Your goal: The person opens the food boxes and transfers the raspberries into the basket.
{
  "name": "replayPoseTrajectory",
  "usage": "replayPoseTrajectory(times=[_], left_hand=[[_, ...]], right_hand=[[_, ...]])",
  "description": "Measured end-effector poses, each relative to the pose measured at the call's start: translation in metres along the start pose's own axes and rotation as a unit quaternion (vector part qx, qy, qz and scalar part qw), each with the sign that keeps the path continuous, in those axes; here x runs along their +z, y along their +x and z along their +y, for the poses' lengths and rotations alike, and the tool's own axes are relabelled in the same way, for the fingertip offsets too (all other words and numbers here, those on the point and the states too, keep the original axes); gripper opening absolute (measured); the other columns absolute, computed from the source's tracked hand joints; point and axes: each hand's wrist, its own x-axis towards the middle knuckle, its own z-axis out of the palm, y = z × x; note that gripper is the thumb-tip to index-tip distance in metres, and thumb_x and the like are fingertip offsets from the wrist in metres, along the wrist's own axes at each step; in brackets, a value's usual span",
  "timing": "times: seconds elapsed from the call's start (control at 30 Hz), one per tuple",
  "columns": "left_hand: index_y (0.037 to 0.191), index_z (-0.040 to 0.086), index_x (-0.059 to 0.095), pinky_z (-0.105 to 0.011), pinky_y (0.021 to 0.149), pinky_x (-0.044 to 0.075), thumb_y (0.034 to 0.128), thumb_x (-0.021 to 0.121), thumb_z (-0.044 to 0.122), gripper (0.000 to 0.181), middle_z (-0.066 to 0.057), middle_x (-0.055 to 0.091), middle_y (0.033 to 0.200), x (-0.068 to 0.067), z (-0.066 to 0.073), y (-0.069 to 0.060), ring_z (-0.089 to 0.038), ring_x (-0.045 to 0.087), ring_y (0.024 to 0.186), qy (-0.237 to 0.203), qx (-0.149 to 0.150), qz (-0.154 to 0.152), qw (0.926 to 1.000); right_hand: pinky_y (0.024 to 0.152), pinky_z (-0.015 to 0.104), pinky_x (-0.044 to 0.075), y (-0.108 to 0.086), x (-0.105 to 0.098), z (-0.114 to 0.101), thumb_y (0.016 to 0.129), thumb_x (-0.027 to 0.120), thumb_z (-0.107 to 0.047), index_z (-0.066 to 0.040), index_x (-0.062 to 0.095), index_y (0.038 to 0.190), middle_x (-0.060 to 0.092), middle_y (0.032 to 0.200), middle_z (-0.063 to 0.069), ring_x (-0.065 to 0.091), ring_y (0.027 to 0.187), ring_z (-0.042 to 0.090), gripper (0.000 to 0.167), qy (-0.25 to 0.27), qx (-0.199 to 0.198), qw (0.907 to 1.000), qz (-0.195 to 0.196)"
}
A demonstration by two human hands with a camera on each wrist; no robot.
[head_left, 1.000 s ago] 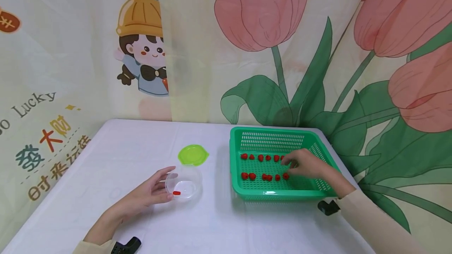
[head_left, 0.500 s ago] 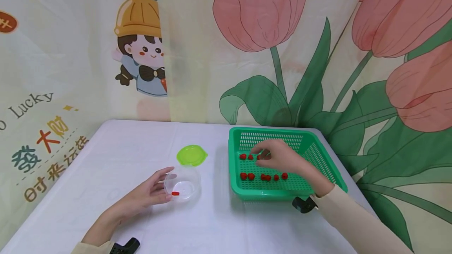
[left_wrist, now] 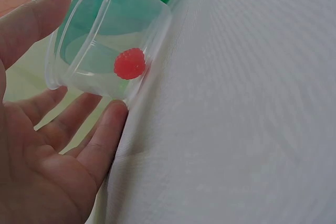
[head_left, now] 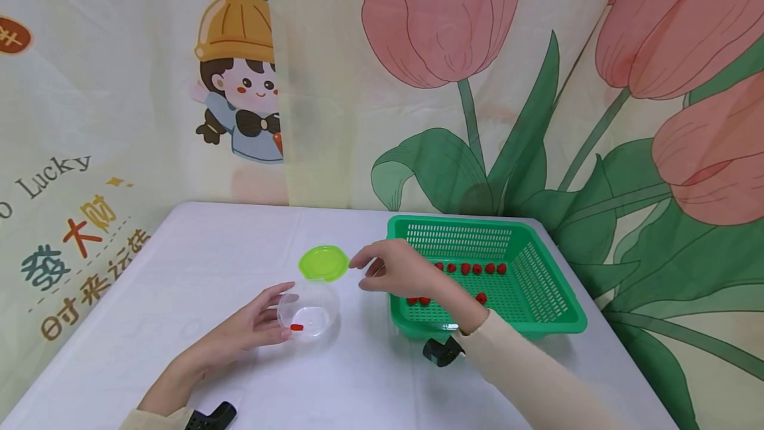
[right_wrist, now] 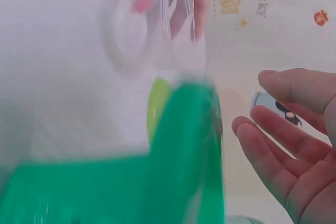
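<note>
A clear plastic cup stands on the table, with a red raspberry at its bottom. My left hand holds the cup from its left side, thumb on one side and fingers on the other. Over the left edge of the green basket, my right hand hangs in the air near the light green lid. In the right wrist view its thumb and fingers are apart, with nothing seen between them. Several raspberries lie in two rows in the basket, some hidden by the right hand and forearm.
A white cloth covers the table. Behind it hangs a printed backdrop with tulips and a cartoon figure. The lid lies just behind the cup, left of the basket.
My right hand has moved left from the basket's right part, across the back row of raspberries, to beside the lid. The left hand and cup have stayed in place.
</note>
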Motion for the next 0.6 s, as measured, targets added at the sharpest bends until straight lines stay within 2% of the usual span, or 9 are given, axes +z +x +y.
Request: replayPoseTrajectory(times=[0.2,0.47,0.6], left_hand=[[0.167,0.024,0.025,-0.015,0.100,0.046,0.0985,0.078,0.022,0.086,-0.018,0.033,0.168,0.000,-0.002,0.002,-0.040,0.048,0.147,0.005,-0.007,-0.001,1.0000],[0.167,0.023,0.024,-0.016,0.100,0.047,0.0991,0.077,0.021,0.087,-0.017,0.033,0.169,-0.001,-0.004,0.001,-0.041,0.046,0.148,0.001,-0.002,-0.006,1.0000],[0.168,0.023,0.023,-0.018,0.100,0.049,0.0995,0.077,0.021,0.087,-0.017,0.031,0.169,-0.001,-0.004,0.002,-0.040,0.048,0.147,-0.004,-0.001,-0.010,0.9999]], right_hand=[[0.081,0.017,0.058,0.018,0.024,-0.008,0.095,0.080,-0.007,-0.009,0.077,0.122,0.077,0.115,0.002,0.074,0.091,0.008,0.028,0.024,-0.002,0.9995,-0.021],[0.080,0.014,0.056,0.037,0.050,-0.014,0.095,0.081,-0.007,-0.011,0.077,0.124,0.076,0.115,-0.004,0.071,0.088,0.000,0.030,0.028,0.018,0.9979,-0.057],[0.081,0.014,0.056,0.045,0.058,-0.016,0.093,0.082,-0.006,-0.010,0.077,0.124,0.077,0.118,-0.001,0.071,0.089,0.001,0.032,0.026,0.020,0.9964,-0.078]])
